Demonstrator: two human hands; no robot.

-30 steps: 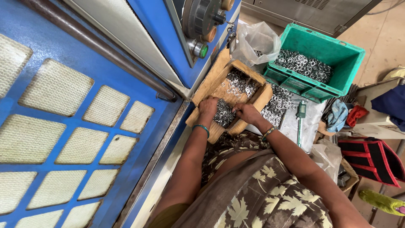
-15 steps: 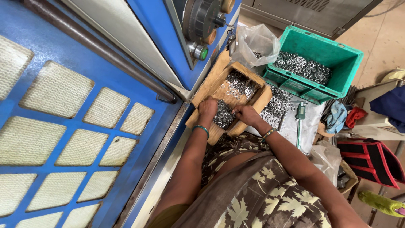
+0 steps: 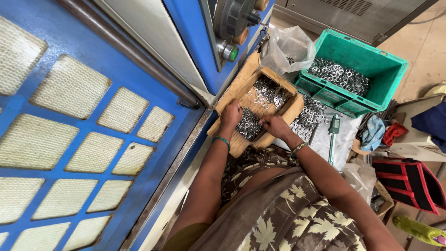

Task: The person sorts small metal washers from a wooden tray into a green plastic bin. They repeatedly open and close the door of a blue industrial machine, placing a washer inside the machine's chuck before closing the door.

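Two bare hands of mine reach down and away from me, over my lap, which is covered in brown cloth printed with pale leaves (image 3: 288,218). Both wrists wear thin bangles.

My left hand (image 3: 231,117) rests on the near left part of a wooden tray (image 3: 241,86), fingers curled down into a heap of small shiny metal washers (image 3: 248,125). My right hand (image 3: 275,125) sits just beside it, on the right of the same heap, fingers bent and pressed against the washers. Both hands are partly closed around the pile between them; I cannot tell whether either truly grips any washers or only touches them.

That heap lies at the near end of the tray. More washers (image 3: 267,90) lie scattered at the tray's far end, inside its raised wooden rim.

Left of the tray rises a large blue machine (image 3: 153,93), its near panel set with pale mesh windows, and a green button (image 3: 231,52) shows on its far side.

Right of the tray, another spread of washers (image 3: 307,118) lies on a white sheet, with a grey measuring caliper (image 3: 333,132) just beside it. Farther right are crumpled cloths and a black bag with red trim (image 3: 411,183).

Beyond the tray stands a green plastic crate (image 3: 385,81) holding a mound of washers, and a clear plastic bag (image 3: 288,46) sits to its left.
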